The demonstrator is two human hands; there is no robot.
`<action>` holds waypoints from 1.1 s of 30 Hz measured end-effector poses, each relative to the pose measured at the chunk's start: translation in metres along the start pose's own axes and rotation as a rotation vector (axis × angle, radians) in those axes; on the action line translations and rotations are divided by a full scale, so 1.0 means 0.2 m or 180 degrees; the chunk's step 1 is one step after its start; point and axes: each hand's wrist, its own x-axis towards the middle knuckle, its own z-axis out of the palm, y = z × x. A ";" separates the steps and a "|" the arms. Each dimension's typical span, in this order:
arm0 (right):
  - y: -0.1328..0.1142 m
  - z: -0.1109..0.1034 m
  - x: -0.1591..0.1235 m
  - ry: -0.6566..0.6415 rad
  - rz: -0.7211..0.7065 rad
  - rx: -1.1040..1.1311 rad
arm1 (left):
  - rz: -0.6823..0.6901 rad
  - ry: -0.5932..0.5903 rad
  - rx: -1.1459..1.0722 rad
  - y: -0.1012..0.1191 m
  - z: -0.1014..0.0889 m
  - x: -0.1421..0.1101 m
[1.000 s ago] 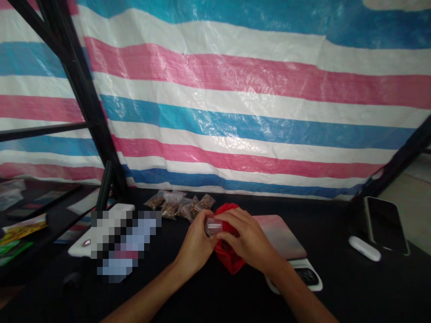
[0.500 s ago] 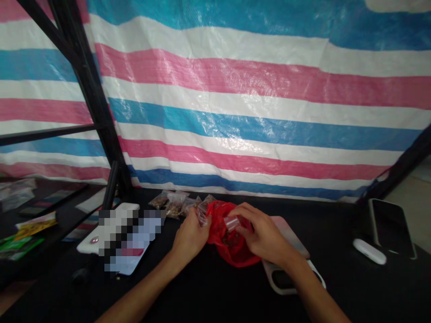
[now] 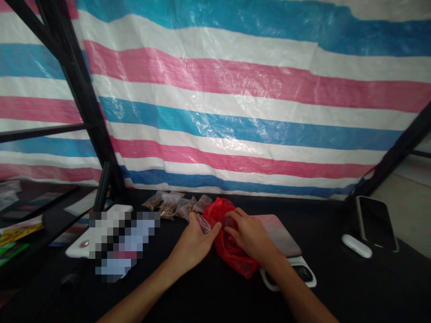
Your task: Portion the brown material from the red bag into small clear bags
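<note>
left hand [image 3: 193, 244] pinching clear baggie [image 3: 204, 224], right hand [image 3: 248, 235] on red bag [image 3: 229, 242] edge

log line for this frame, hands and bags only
left hand: small clear bag | right hand: on red bag | nearby: zip bags

We see a bare, slender left forearm [image 3: 141, 294] and a bare, slender right forearm [image 3: 303, 287], narrowing to a bare, long-fingered left hand [image 3: 193, 244] and a bare, long-fingered right hand [image 3: 249, 235].

passage along the black tabletop [image 3: 323, 287], red plastic bag [image 3: 232, 255] and pink case [image 3: 278, 231] probably blocking
</note>
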 end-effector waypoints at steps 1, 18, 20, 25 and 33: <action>0.00 0.01 0.00 0.0013 -0.0009 0.0039 | 0.0026 -0.0094 0.0131 -0.01 0.01 -0.01; -0.01 0.01 -0.04 -0.0266 -0.0318 0.0629 | -0.0567 0.0192 -0.0477 -0.05 0.04 0.05; -0.02 0.02 -0.04 -0.0231 -0.0334 0.0623 | -0.0565 0.0236 -0.0468 -0.05 0.03 0.05; -0.03 0.05 -0.03 -0.0195 -0.0014 0.0546 | -0.0315 -0.0058 -0.0433 -0.01 0.03 0.05; -0.04 0.05 -0.02 -0.0094 -0.0008 0.1145 | -0.0176 0.0136 -0.0556 -0.02 0.03 0.05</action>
